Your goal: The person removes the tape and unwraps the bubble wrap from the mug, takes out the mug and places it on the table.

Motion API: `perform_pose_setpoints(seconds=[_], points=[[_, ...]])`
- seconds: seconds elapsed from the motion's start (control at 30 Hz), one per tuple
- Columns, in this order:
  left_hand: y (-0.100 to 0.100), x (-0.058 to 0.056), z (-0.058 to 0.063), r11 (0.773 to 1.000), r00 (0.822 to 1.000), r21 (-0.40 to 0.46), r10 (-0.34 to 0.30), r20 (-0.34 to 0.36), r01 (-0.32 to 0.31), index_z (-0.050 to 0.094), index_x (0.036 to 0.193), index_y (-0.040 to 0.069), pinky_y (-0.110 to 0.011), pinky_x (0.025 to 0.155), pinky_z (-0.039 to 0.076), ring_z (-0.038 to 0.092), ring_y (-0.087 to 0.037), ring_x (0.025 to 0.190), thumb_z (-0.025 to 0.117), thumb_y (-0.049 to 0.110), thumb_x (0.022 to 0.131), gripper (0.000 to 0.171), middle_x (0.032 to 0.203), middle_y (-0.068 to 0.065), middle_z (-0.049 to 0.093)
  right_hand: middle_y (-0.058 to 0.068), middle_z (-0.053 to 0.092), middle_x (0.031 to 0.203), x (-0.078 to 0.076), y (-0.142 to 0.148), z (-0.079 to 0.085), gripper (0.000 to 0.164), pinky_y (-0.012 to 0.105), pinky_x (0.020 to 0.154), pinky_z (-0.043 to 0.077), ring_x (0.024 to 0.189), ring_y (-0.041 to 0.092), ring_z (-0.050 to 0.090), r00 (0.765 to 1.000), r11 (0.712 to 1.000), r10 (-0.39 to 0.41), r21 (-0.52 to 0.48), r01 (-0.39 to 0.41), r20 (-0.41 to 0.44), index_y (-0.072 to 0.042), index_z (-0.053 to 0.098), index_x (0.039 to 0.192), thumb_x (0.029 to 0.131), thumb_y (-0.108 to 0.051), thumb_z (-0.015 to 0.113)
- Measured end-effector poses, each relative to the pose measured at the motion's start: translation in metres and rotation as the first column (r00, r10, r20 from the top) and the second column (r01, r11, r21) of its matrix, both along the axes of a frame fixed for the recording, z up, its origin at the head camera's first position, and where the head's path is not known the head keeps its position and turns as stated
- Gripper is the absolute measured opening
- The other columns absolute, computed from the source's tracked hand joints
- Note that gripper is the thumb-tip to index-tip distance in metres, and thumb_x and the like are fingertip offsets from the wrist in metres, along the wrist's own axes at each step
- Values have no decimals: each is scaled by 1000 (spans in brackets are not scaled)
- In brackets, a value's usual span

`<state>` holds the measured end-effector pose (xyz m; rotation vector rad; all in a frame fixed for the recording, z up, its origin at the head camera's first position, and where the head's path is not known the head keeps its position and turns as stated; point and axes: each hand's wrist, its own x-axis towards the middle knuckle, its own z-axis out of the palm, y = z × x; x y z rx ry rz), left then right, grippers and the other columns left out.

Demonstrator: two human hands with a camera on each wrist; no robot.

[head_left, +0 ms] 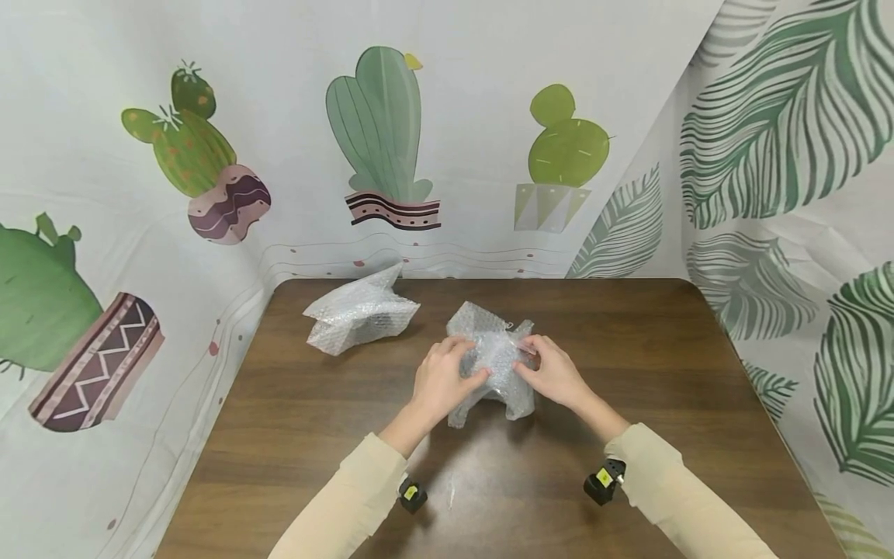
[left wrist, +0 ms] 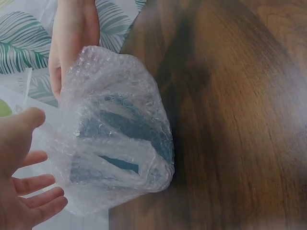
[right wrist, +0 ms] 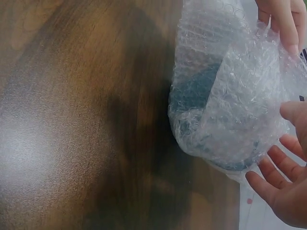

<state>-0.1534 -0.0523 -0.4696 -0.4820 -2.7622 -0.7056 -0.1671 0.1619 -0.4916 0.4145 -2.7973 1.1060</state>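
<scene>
A bundle of bubble wrap (head_left: 497, 359) lies on the table between the two hands, its loose flaps sticking out. Through the layers a teal-blue object (left wrist: 120, 165) shows, its kind blurred by the plastic. On the bundle's left side is my left hand (head_left: 441, 376), thumb toward the wrap; in the left wrist view its fingers are spread and slightly bent. My right hand (head_left: 555, 374) is at the right side, and in the right wrist view its loosely extended fingers (right wrist: 276, 175) touch the wrap's edge. Neither hand plainly pinches the plastic.
Another crumpled piece of bubble wrap (head_left: 362, 310) lies at the back left of the brown wooden table (head_left: 628, 326). A white cloth with printed cacti and leaves (head_left: 475, 116) hangs behind the table's far edge.
</scene>
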Motion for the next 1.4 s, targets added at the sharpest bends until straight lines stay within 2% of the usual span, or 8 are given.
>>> perform_pose_setpoints(seconds=[0.2, 0.43, 0.7, 0.87, 1.17, 1.4], points=[[1, 0, 0, 999, 996, 13, -29, -89, 30, 67, 107, 17, -36, 72, 53, 61, -20, 93, 65, 30, 79, 32, 107, -1, 64, 11, 58, 93, 2, -2, 0, 37, 36, 67, 46, 82, 26, 57, 1000, 1000, -11, 10, 12, -25, -3, 58, 106, 75, -16, 72], [1, 2, 0, 996, 992, 68, -47, -120, 56, 67, 105, 15, -30, 58, 52, 62, -12, 69, 64, 16, 79, 26, 98, 0, 66, 12, 60, 99, 4, -4, 0, 41, 39, 72, 49, 88, 26, 59, 999, 1000, -19, 7, 20, -48, -5, 57, 112, 75, -16, 71], [-5, 6, -1, 987, 989, 137, -61, -136, 80, 66, 102, 11, -22, 59, 53, 66, -7, 73, 63, 6, 78, 25, 94, 0, 66, 15, 60, 103, 7, -7, 1, 40, 40, 73, 49, 90, 29, 58, 999, 1000, -27, -9, 27, -45, -3, 59, 113, 76, -17, 71], [-12, 9, 0, 982, 989, 175, -45, -142, 69, 65, 101, 11, -18, 58, 53, 65, -8, 71, 63, 2, 76, 26, 89, -1, 66, 13, 59, 106, 8, -9, 3, 42, 40, 73, 47, 90, 29, 57, 999, 999, -46, -9, 46, -20, -4, 59, 115, 77, -21, 70], [-26, 10, 1, 972, 988, 232, -9, -152, 45, 66, 99, 7, -18, 58, 52, 65, -10, 67, 63, 0, 74, 26, 85, -2, 67, 13, 59, 106, 8, -11, 3, 43, 42, 75, 48, 91, 26, 58, 998, 998, -55, 5, 55, -24, -4, 58, 113, 76, -22, 71], [-35, 10, -1, 971, 986, 240, 62, -158, -23, 66, 93, 7, -20, 53, 51, 64, -9, 63, 65, 1, 74, 20, 81, -2, 68, 14, 60, 105, 8, -13, 2, 42, 43, 73, 48, 90, 27, 58, 998, 998, -62, 5, 62, -27, -3, 58, 112, 76, -20, 72]])
